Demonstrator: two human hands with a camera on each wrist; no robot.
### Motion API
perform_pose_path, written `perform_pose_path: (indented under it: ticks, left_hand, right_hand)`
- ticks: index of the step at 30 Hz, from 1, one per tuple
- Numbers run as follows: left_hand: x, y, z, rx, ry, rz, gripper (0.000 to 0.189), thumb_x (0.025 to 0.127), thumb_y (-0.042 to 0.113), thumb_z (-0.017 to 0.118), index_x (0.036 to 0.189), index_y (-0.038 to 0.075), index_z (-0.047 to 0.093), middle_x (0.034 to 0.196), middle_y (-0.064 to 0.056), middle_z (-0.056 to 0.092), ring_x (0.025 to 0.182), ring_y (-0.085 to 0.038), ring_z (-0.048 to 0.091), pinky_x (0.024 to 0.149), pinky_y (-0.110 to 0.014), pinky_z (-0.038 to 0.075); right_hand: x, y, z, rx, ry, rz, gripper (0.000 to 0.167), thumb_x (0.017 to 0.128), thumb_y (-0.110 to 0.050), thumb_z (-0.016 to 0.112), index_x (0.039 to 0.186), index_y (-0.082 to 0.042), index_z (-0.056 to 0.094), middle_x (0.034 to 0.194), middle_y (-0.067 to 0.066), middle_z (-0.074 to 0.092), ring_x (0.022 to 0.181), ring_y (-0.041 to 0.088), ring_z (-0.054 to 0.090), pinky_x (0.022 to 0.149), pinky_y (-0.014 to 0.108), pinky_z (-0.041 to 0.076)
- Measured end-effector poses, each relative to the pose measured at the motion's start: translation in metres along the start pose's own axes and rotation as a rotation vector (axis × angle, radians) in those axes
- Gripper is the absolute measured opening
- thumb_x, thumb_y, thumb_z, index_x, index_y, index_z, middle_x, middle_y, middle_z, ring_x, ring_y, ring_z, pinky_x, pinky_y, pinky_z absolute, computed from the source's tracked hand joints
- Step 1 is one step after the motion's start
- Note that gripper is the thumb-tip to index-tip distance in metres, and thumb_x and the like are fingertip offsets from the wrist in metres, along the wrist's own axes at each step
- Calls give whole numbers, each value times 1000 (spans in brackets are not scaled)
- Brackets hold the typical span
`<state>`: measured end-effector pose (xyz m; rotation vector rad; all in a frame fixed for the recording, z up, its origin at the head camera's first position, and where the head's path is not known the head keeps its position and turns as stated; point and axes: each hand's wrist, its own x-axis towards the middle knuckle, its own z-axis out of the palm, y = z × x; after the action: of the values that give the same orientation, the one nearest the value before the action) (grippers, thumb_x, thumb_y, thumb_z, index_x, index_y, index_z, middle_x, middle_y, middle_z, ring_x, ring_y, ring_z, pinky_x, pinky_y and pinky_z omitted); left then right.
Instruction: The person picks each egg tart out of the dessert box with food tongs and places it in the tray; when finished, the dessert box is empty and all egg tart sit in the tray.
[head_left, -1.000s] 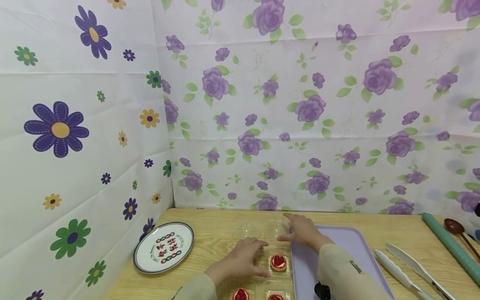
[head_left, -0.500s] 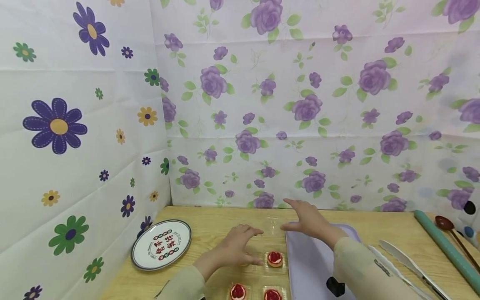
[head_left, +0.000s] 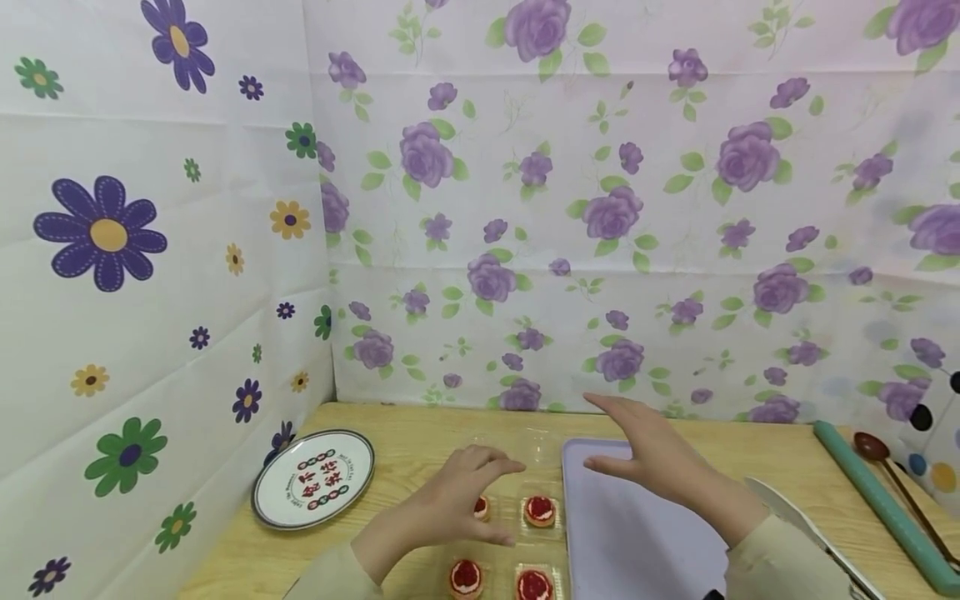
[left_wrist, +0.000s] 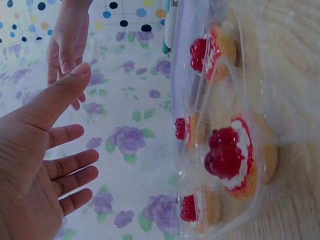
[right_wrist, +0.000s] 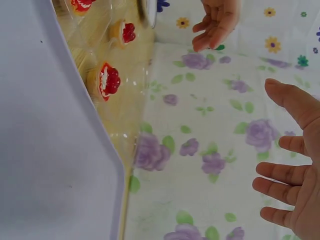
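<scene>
Left hand (head_left: 448, 496) hovered, fingers outstretched, near red-topped tarts (head_left: 539, 511) in clear packaging (head_left: 537, 448), right hand (head_left: 662, 457) hovered, similarly outstretched, above lilac tray (head_left: 630, 533)

The left grip (head_left: 447, 497) partly hides one tart (head_left: 482, 507); the clear container (head_left: 537, 447) seems blurred behind.

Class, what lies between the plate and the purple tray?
The head view shows four tarts in clear packaging, with the left hand partly hiding one.
</scene>
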<state>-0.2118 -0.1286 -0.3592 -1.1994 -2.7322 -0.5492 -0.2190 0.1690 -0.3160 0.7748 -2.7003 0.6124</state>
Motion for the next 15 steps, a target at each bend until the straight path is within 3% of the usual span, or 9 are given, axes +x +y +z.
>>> perform_pose_path:
  ticks: [9,15]
  left_hand:
    - [-16,16,2,35,51,71,75,75,51,75,139,23,47,132,1,51,124,-19,46,104,-46,40]
    - [-22,19,9,77,101,144,81,70,51,78,139,22,47,130,1,52,122,-17,47,101,-42,43]
  right_hand:
    - [-36,-3,-13,-50,57,-50,78,81,-53,69,146,-20,40,138,8,53,124,34,52,96,58,45]
    - [-61,-3,-17,-99,134,-96,75,79,-44,76,143,-21,44,132,3,57,116,29,57,88,54,50]
